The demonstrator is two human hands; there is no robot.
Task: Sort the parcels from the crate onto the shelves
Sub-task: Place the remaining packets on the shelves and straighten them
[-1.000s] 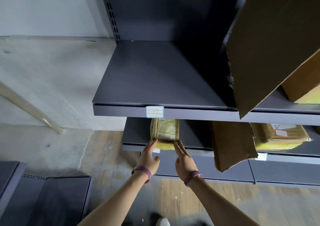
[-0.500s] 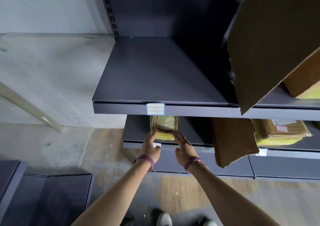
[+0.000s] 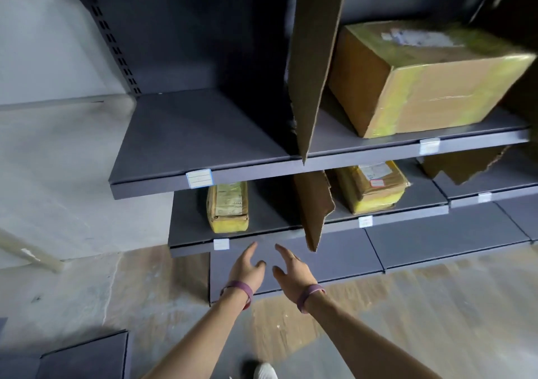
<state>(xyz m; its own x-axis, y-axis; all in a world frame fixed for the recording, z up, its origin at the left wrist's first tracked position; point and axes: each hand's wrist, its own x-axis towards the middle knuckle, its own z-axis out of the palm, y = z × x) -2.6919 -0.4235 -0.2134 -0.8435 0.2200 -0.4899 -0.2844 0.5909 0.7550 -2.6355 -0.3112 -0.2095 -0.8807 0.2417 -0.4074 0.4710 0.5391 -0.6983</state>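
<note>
Yellow-taped parcel [image 3: 228, 207] lies on lower shelf [image 3: 262, 240], long axis front to back, ahead and slightly left of left hand [image 3: 247, 268], the nearer; right hand [image 3: 291, 271] alongside. Fingers [image 3: 283, 251] spread, gripping nothing.

The left hand [image 3: 247, 271] and right hand [image 3: 292, 272] hover side by side with fingers loosely spread, holding nothing, each with a purple wristband. Just beyond the left hand, a flat yellow-taped parcel [image 3: 228, 207] lies on the lower shelf [image 3: 262, 240], apart from the fingertips. Beyond the right hand stands a torn cardboard divider [image 3: 313, 207], with a second taped parcel [image 3: 372, 186] further right. High above the right hand, a large taped carton [image 3: 422, 81] sits on the upper shelf [image 3: 203, 128].
</note>
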